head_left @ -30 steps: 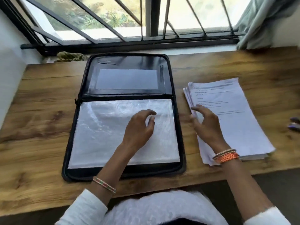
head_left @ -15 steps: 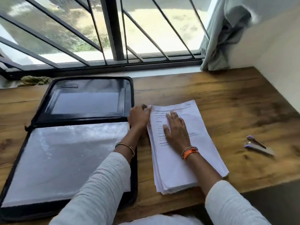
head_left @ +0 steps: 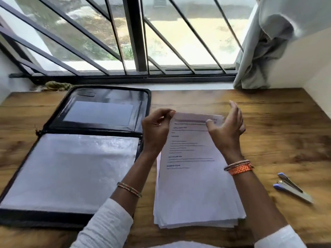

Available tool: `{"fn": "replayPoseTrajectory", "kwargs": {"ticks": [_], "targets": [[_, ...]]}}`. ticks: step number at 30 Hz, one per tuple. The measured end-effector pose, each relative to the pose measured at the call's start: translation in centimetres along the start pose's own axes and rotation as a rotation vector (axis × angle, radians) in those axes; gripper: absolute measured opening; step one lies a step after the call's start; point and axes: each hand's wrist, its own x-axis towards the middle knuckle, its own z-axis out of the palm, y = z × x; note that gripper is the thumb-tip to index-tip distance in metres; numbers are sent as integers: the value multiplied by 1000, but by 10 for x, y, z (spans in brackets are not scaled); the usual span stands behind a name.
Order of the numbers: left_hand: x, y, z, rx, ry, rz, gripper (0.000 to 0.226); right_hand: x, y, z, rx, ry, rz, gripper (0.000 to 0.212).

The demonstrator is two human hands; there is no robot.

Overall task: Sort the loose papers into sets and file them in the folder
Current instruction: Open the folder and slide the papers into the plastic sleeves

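**Top sheet being lifted from the stack, folder open alongside**

The wooden worktop (head_left: 268,122) is set against a barred window, with a wall close on the right. On its left side the black folder (head_left: 59,219) is laid open flat, its clear plastic sleeve (head_left: 71,167) facing up — ready, it seems, for sets to be slipped in. Just beside the folder's right edge the stack of papers (head_left: 195,194) is placed within easy reach of both arms, its near end close to the worktop's front edge.

The far edge of the top sheet (head_left: 193,120) is raised off the stack. Its left corner is pinched by the left hand (head_left: 155,127), thumb and fingers closed on the paper. The right hand (head_left: 227,126) is held upright at the right corner with fingers spread apart; the thumb touches the sheet, but no firm grip can be made out.

Bare wood is left beyond and to the right of the stack — likely room for separate sets. A stapler (head_left: 292,187) is parked well apart on the right.
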Motion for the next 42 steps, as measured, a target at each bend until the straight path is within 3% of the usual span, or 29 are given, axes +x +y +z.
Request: {"fn": "replayPoseTrajectory", "kwargs": {"ticks": [2, 4, 6, 10, 13, 15, 18, 19, 21, 27, 30, 33, 37, 42], "targets": [[7, 14, -1, -98, 49, -109, 11, 13, 4, -18, 228, -123, 119, 71], [17, 17, -3, -128, 71, -173, 16, 18, 10, -29, 454, -334, 203, 56], [24, 12, -4, -124, 67, -197, 21, 17, 17, -34, 587, -427, 236, 44], [26, 1, -10, -158, 88, -245, 21, 3, 28, -36, 941, -529, 466, 65], [31, 4, -16, -236, 145, -317, 23, -5, 32, -37, 986, -635, 486, 60], [35, -1, -21, -313, 117, -438, 23, -7, 27, -35, 998, -569, 449, 48], [26, -13, -27, -375, -167, -603, 51, -9, 23, -27, 1021, -395, 445, 39], [16, -16, -26, -366, -228, -628, 45, -11, 23, -23, 1022, -361, 450, 39], [-4, -20, -22, -331, -224, -661, 23, -14, 25, -17, 951, -325, 432, 42], [-21, -30, -20, -340, -152, -854, 30, -19, 52, -4, 563, -245, 420, 11], [-34, -26, -18, -284, -110, -826, 21, -26, 62, 1, 418, -196, 460, 12], [-42, -24, -16, -259, -41, -804, 14, -28, 58, -4, 516, -265, 485, 2], [-45, 4, -13, -238, 7, -716, 3, -25, 59, -12, 662, -335, 527, 12], [-40, 77, -2, -186, -198, -450, 26, -20, 60, -13, 788, -360, 559, 16]]}}
